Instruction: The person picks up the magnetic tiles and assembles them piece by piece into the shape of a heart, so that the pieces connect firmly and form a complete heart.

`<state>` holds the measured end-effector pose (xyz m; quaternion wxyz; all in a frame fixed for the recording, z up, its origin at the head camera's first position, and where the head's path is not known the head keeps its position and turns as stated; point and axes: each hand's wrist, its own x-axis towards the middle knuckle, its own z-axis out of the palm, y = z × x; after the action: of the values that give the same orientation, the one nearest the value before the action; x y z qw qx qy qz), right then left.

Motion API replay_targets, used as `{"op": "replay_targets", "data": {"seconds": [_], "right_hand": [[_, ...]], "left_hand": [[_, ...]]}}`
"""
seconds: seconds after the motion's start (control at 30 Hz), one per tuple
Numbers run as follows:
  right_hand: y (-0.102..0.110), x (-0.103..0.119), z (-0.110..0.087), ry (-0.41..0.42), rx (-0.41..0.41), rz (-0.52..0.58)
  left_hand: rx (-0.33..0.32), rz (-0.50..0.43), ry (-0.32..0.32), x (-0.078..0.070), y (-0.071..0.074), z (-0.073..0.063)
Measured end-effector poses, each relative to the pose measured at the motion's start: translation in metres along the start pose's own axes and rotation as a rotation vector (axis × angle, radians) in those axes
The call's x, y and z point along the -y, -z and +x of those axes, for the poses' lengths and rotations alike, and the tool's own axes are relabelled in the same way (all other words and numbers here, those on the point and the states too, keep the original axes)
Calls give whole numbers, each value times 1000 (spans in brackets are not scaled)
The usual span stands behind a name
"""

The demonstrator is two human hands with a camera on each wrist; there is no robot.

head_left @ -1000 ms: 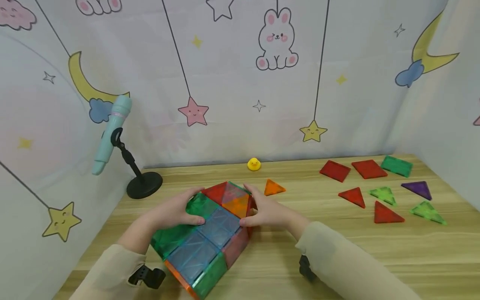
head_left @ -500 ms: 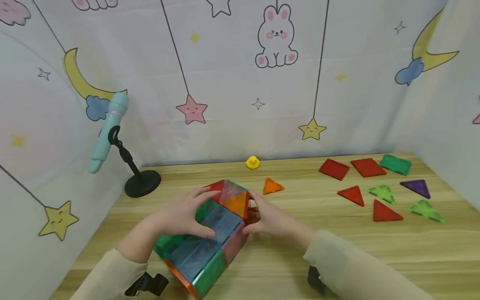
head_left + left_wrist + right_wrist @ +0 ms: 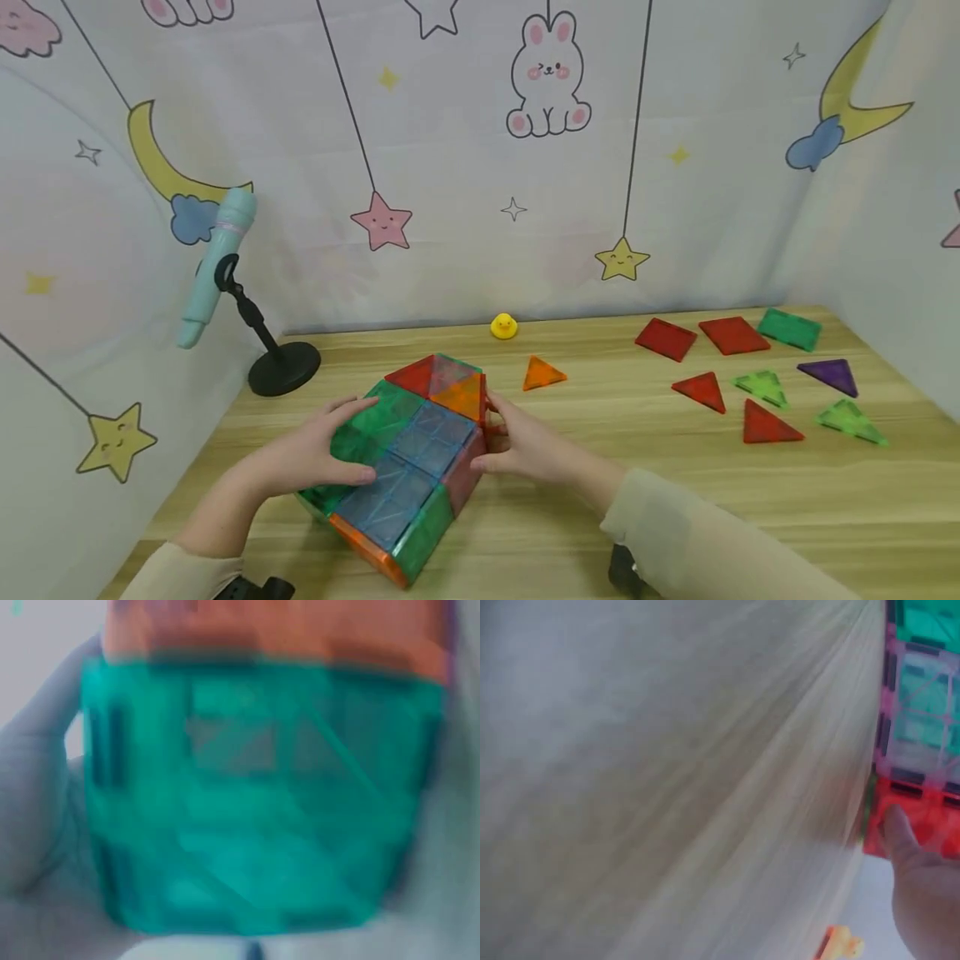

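Note:
A box-like structure of translucent magnetic tiles [image 3: 423, 442] lies on the table, with blue, green, red and orange tiles on top and pink and green ones along its right side. My left hand [image 3: 303, 457] is spread over its left part, thumb above the blue tiles and fingers over the green. In the left wrist view that hand [image 3: 37, 802] is beside a blurred green tile [image 3: 240, 802]. My right hand [image 3: 536, 446] holds the right far corner; its fingers are partly hidden. In the right wrist view a fingertip rests against a red tile [image 3: 934, 814].
Beyond the right hand lies an orange triangle tile [image 3: 543, 373]. Several loose tiles lie at the right, including a red triangle [image 3: 770, 422] and a purple one [image 3: 830, 376]. A yellow duck [image 3: 504, 326] and a toy microphone [image 3: 217, 267] on a stand [image 3: 285, 368] are at the back.
My left hand leaves the structure's far left edge, reaches over the top, then draws back to the left. The structure shifts slightly left, with my right hand following at its side.

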<state>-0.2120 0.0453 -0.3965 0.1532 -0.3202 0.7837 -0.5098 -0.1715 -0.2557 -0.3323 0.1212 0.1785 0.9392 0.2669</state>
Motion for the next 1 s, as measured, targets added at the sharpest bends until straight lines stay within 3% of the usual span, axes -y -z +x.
{"op": "replay_targets", "data": {"seconds": [0.13, 0.4, 0.47, 0.57, 0.63, 0.73, 0.8, 0.87, 0.93, 1.0], "right_hand": [[2, -1, 8, -17, -35, -63], [30, -14, 28, -140, -228, -454], [45, -24, 28, -161, -211, -584], [70, -40, 16, -182, -110, -765], [83, -46, 5, -204, -58, -816], [94, -51, -12, -167, -67, -839], [100, -53, -23, -122, -85, -833], [104, -55, -35, -78, -82, -817], [109, -56, -46, -58, -73, -792], [114, -58, -57, -67, -66, -759]], "left_hand": [[-40, -74, 41, 13, -3, -2], [-131, -199, 151, 2, -12, 12], [-160, -206, 192, -3, -16, 16], [-170, -203, 245, -14, -23, 24], [-162, -227, 265, -21, -28, 28], [-156, -231, 268, -29, -33, 30], [-186, -167, 234, -35, -36, 30], [-234, -40, 132, -43, -40, 28], [-266, 123, -26, -55, -47, 28], [-250, 288, -214, -67, -56, 30]]}}
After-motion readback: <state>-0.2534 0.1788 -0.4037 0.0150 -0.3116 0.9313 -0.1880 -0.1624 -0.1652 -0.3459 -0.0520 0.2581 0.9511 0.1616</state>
